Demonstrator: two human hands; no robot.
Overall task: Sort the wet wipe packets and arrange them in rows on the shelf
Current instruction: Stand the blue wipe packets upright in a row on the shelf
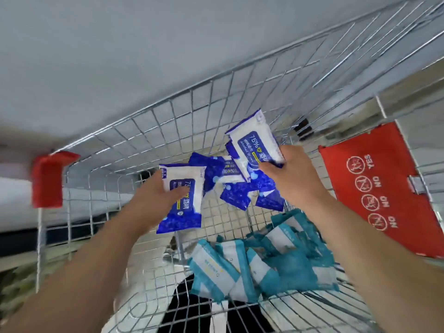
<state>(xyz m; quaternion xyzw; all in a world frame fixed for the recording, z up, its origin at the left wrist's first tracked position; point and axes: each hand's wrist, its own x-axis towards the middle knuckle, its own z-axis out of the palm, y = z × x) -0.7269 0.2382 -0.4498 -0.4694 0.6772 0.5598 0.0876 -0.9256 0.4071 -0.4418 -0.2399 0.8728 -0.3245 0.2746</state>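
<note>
Both my hands are inside a wire shopping cart (149,131). My left hand (153,198) grips a blue and white alcohol wipe packet (185,205) by its left side, thumb across its front. Higher and to the right, my right hand (290,171) holds another blue and white packet (254,143), lifted above the pile. A few more blue packets (242,191) lie on the cart floor between the hands. Several teal and white packets (266,267) lie heaped in the near right part of the cart.
The cart's red child-seat flap (382,188) with YES/NO pictograms stands at the right. A red plastic corner guard (48,179) caps the cart's left corner. A pale grey shelf surface (144,44) spreads beyond the cart's far wall.
</note>
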